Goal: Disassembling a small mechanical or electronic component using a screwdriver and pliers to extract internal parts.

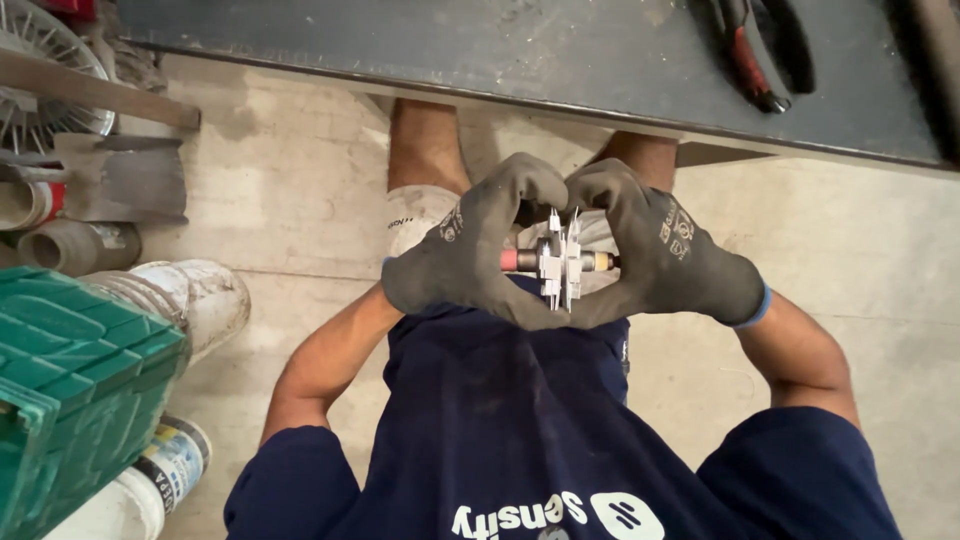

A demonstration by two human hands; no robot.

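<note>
Both my hands wear dark grey work gloves and meet in front of my dark blue shirt. Between them is a small metal assembly: a short shaft with thin silvery plates standing across its middle. My left hand grips the shaft's reddish end. My right hand grips the other, yellowish end. The thumbs curl under the part and the forefingers arch over it, hiding both tips of the shaft. My bare knees and the concrete floor show beyond the hands.
A dark metal bench top runs across the top, with red-and-black-handled pliers lying on it. At the left are a green plastic crate, white buckets, pipe pieces and a wire-spoked fan wheel.
</note>
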